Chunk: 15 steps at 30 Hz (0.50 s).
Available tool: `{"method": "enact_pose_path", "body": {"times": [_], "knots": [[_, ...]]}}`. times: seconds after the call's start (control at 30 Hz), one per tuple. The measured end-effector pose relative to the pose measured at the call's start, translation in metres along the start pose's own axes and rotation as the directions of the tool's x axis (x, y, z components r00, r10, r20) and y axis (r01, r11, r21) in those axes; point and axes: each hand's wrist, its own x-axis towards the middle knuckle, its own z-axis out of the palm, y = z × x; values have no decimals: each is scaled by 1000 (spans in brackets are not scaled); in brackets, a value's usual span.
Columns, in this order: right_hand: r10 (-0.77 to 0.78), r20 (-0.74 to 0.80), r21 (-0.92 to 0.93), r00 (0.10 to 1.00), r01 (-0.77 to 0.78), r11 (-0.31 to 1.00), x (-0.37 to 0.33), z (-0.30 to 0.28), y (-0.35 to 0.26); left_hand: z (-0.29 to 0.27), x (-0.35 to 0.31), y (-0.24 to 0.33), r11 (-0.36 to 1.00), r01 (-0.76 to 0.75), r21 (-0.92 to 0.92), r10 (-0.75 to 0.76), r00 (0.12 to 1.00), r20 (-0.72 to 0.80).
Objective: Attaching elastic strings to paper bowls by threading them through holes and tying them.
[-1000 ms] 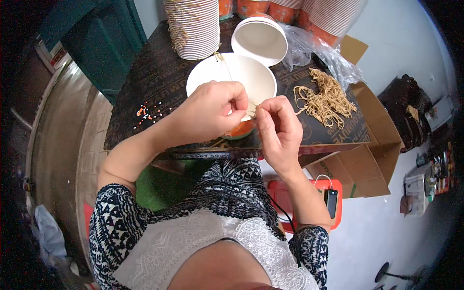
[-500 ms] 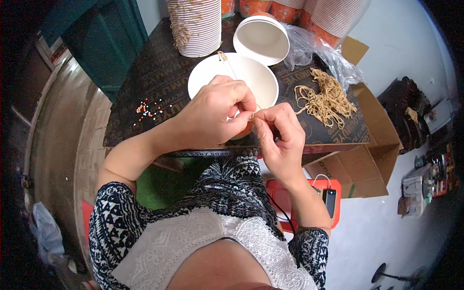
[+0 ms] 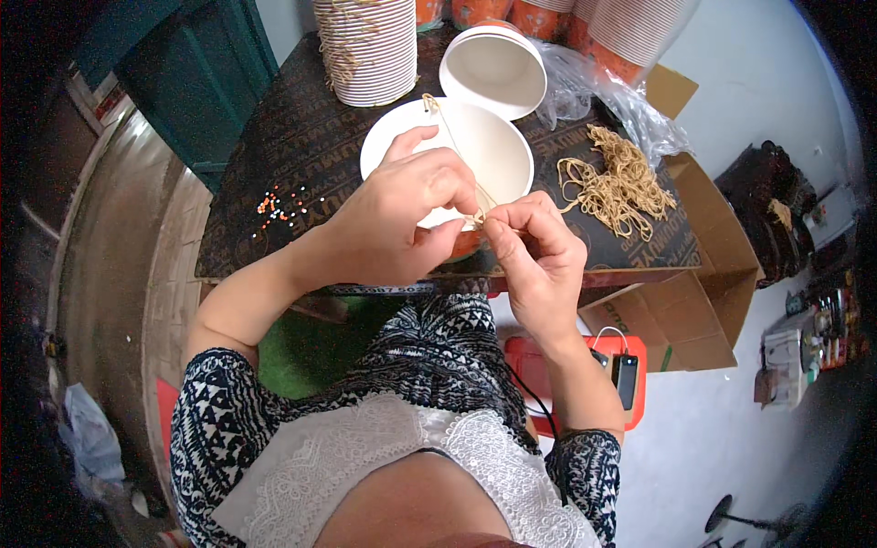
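Note:
My right hand (image 3: 539, 251) pinches a thin tan cord (image 3: 479, 217) between thumb and forefinger, at a small loop or knot by the near rim of a white paper bowl (image 3: 507, 155). Beside that knot, my left hand (image 3: 402, 210) has its thumb and forefinger slightly apart, with another finger raised. The cord runs across the bowl's mouth to a tan end at the far rim. Below my fingers a bit of the bowl's orange outside shows. A loose heap of tan cords (image 3: 630, 187) lies right of the bowl.
Small orange, white and dark beads (image 3: 281, 208) lie scattered on the dark table (image 3: 301, 151). Behind stand a tall stack of white bowls (image 3: 373, 55), a tipped bowl (image 3: 493, 73) and clear plastic (image 3: 630, 114). A cardboard box (image 3: 681, 315) stands right; a phone (image 3: 624, 379) rests on a red stool (image 3: 639, 402).
My left thumb and forefinger have come apart near the knot, and a finger has lifted. My right hand keeps its pinch. The bowl has shifted slightly to the right.

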Motion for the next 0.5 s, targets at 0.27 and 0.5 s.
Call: {"method": "enact_pose_path", "body": {"times": [0.27,0.5], "knots": [[-105,-14,-134,994,102,986,-1,-3,3,4,-1,-4,1000,-27,12,27,1000,14],[-270,-23,-380,963,242,893,-11,-18,14,-11,-4,-9,1000,-23,-2,24,988,155]]}}
